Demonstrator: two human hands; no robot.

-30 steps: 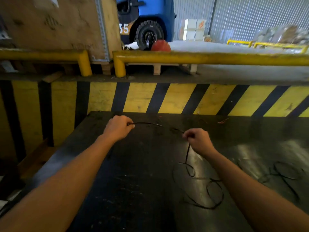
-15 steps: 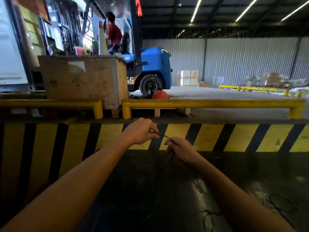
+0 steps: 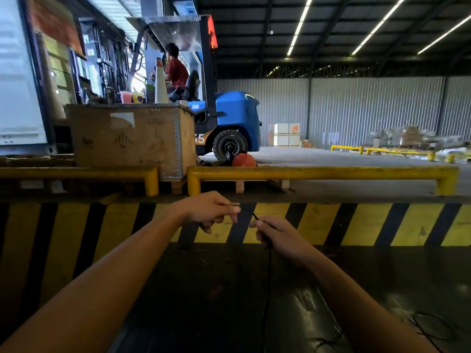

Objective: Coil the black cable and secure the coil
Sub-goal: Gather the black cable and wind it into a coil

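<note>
Both bare hands are raised in front of the yellow-and-black striped barrier wall point(image 3: 318, 222), close together but not touching. The left hand point(image 3: 209, 208) has its grip pinched together, thumb against forefinger, on what looks like the very end of the thin black cable point(image 3: 269, 271), seen as a dark sliver at the fingertips. The right hand point(image 3: 276, 234) has its grip clamped on the same cable a little further along; a short stretch of it pokes up from the right fingers toward the left hand. From under the right hand the cable hangs straight down to the dark glossy surface point(image 3: 216, 301), where it is hard to follow. At the lower right of the surface lies a loose tangle of thin black wire loops point(image 3: 430, 327). Beyond the wall stand yellow steel guard rails point(image 3: 318, 172), a brown plywood crate point(image 3: 127, 138) and a blue forklift point(image 3: 234, 123) with a person seated in it
</note>
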